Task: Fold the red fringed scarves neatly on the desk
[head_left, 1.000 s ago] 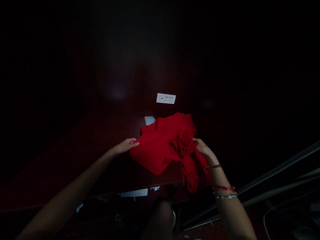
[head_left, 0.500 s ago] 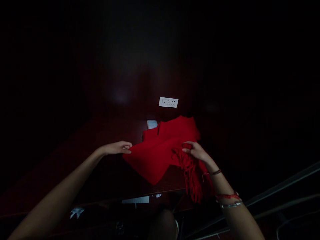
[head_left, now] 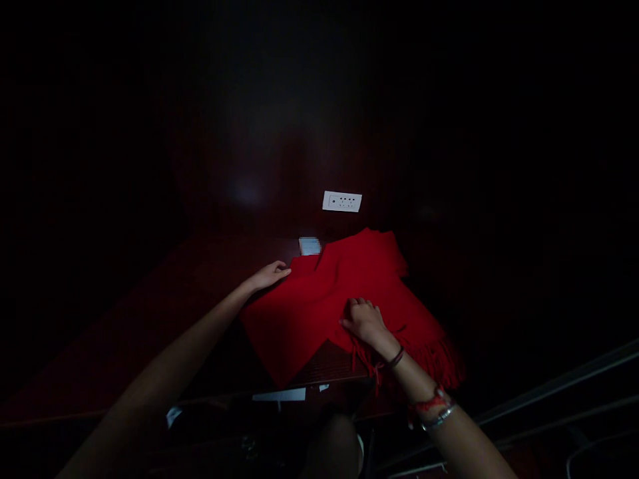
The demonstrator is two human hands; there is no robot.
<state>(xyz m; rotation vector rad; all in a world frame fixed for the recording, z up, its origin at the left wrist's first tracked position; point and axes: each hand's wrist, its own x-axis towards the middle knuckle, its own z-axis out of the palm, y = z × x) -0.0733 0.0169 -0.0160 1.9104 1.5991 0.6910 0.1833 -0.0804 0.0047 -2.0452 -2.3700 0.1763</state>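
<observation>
A red fringed scarf (head_left: 309, 313) lies partly folded on the dark wooden desk, one corner reaching the front edge. At its upper left edge is my left hand (head_left: 269, 275), thumb and fingers slightly apart, touching or just beside the cloth. My right hand (head_left: 367, 322) is on the scarf's near middle, fingers curled down onto the fabric, with some strands below the palm. More fringe (head_left: 439, 362) spreads out at the lower right, beyond my right wrist. What lies under the right fingertips is hidden.
A white power socket (head_left: 342, 201) is set in the dark back panel. Behind the scarf sits a small pale, blurred item (head_left: 310, 246). Below the desk's front edge, a pale strip (head_left: 279, 395) shows. Metal bars (head_left: 559, 382) run along the lower right.
My left hand has moved from the scarf's left corner up along its edge. My right hand has let go of the bunched fringe, which now lies spread rightward, and has moved lower and left.
</observation>
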